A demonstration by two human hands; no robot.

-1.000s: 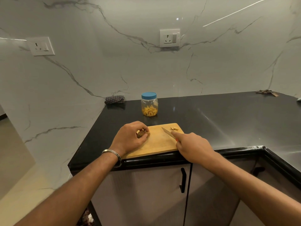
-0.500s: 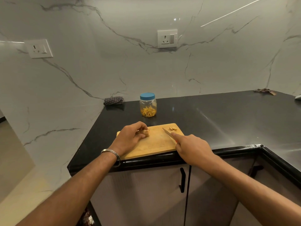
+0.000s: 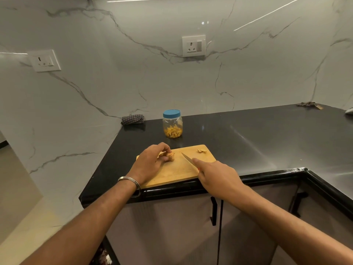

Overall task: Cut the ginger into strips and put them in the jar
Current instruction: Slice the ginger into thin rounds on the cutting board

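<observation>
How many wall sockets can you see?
2: one wall socket on the marble straight ahead above the jar, the other socket on the left wall. More may lie outside view.

Blue-lidded jar (image 3: 172, 124), black countertop (image 3: 248, 138), tan cutting board (image 3: 181, 171), checkered cloth (image 3: 132, 119)

Bare countertop (image 3: 248, 142) right; jar (image 3: 172, 123) behind board (image 3: 177, 171).
</observation>
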